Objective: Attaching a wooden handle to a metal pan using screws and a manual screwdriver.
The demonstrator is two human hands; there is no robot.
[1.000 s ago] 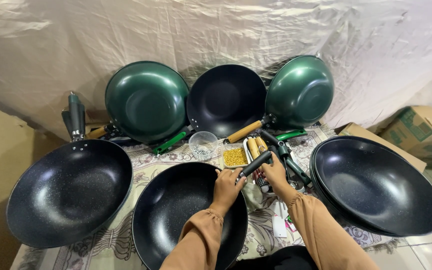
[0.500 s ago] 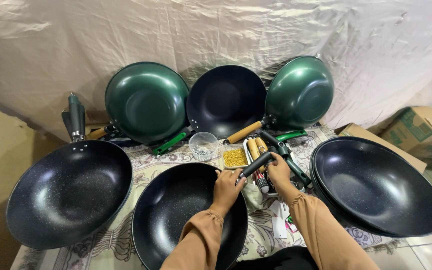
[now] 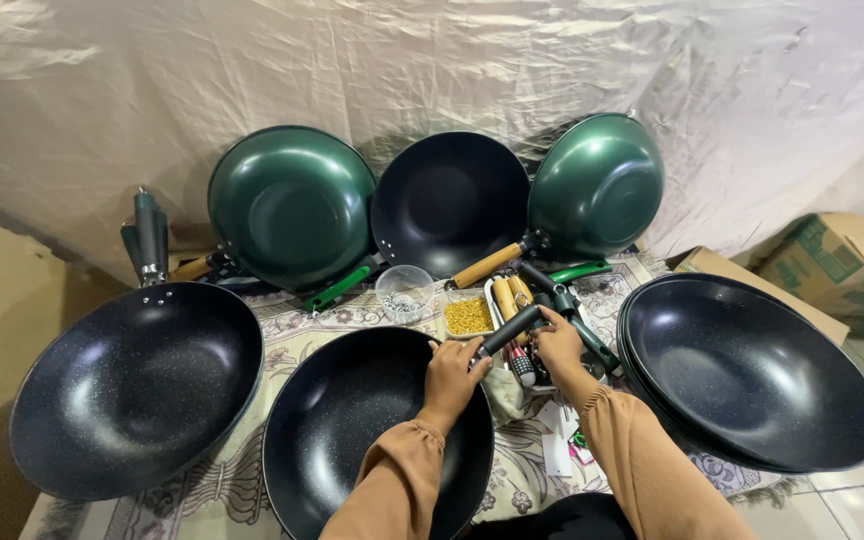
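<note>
While the black wok [image 3: 352, 440] sits on the patterned cloth [image 3: 282, 345] before the person, the left hand [image 3: 452, 375] grips its rim and the right hand [image 3: 560, 345] closes on the dark handle [image 3: 510, 330]. Fitting the handle seems underway, though the joint is hidden; next, it needs aligning and fastening, perhaps with screws from the small tray [image 3: 468, 314] beside 1 clear cup [image 3: 404, 293].

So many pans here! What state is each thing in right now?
Front black wok: flat on cloth, left hand at rim.
Black handle: held at wok's rim by right hand.
Left black wok: lying, handle on.
Three back woks: propped upright.
Clear cup: upright.
Tray of yellow screws: filled.
</note>
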